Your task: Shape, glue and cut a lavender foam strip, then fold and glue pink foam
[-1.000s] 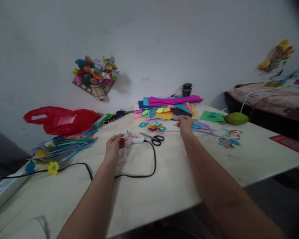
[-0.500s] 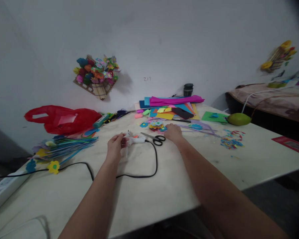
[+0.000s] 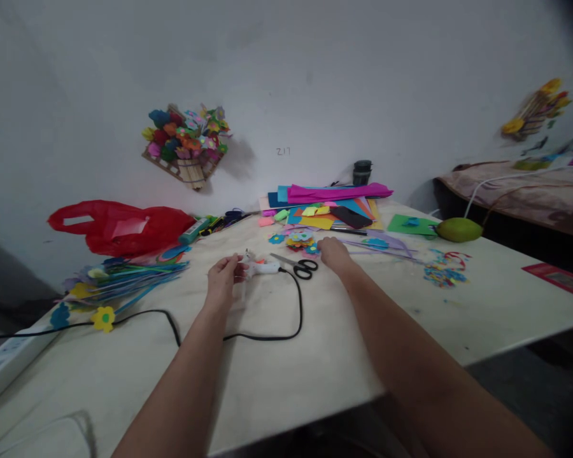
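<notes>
My left hand [image 3: 223,275] has its fingers curled against the left end of a white glue gun [image 3: 266,268], which lies on the table with a black cord running from its handle. Black-handled scissors [image 3: 304,268] rest between the glue gun and my right hand [image 3: 333,252]. My right hand is closed at the right edge of a small pile of colourful cut-out flowers [image 3: 300,239]; its fingertips are partly hidden, so I cannot make out what they hold.
A red plastic bag [image 3: 119,228] and a bundle of flower stems [image 3: 124,283] lie left. Coloured sheets [image 3: 339,193] are stacked by the wall. A green mango [image 3: 458,229] and paper scraps [image 3: 444,275] are right. The black cord [image 3: 267,338] loops across the table [image 3: 296,394].
My right hand has shifted slightly, its fingers drawn in more beside the flower pile. My left hand stays at the glue gun. The whole view has moved a little.
</notes>
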The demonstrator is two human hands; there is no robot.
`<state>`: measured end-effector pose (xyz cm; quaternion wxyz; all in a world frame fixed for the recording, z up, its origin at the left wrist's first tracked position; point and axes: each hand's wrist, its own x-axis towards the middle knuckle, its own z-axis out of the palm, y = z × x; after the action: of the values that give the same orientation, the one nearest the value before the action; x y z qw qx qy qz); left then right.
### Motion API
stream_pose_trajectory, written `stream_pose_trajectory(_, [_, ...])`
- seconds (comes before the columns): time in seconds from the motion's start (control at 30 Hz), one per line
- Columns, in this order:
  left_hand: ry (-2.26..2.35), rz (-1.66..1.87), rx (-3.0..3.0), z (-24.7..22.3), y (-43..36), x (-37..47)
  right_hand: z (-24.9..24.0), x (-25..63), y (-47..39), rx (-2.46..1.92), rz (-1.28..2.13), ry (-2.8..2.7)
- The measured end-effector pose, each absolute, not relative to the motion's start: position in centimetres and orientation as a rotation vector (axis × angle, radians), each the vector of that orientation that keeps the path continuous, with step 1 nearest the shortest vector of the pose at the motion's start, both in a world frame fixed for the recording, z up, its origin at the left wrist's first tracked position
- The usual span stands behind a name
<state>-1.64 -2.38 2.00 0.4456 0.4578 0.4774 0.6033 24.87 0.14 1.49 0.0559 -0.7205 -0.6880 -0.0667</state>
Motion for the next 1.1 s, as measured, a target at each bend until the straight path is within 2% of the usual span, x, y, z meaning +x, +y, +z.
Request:
stream_pose_trajectory(0.13, [1.261,1.471,1.309,1.7,-2.1,-1.8,1.7,25.2,0.2,-2.161,-0.189,-2.082])
stream_pose_trajectory(0.23, [1.557,1.414,1.608,1.6,-2.1,-1.7,2.1,25.4,0.1,-2.178,-0.131,-2.073])
stream_pose_trajectory(0.33, [1.889,1.233,1.978,1.7,-2.3,-1.6,2.3,25.5,-0.1,-2.202,-0.090,-2.116])
stream_pose_trajectory(0.47, [2.031,0.985,2.272,1.4,-2.5,-1.3,2.2,25.6,-0.2,-2.155,-0.118,-2.158])
stream_pose_trajectory(0.77, [2.114,0.829,2.226,0.1,-2.3,-1.0,2.1,26.2,0.2,-2.138,-0.075,-2.168])
stream_pose_trajectory(1.1, [2.084,0.903,2.212,-1.3,-1.1,-1.5,1.9,26.5,0.3,-2.107,-0.025,-2.132])
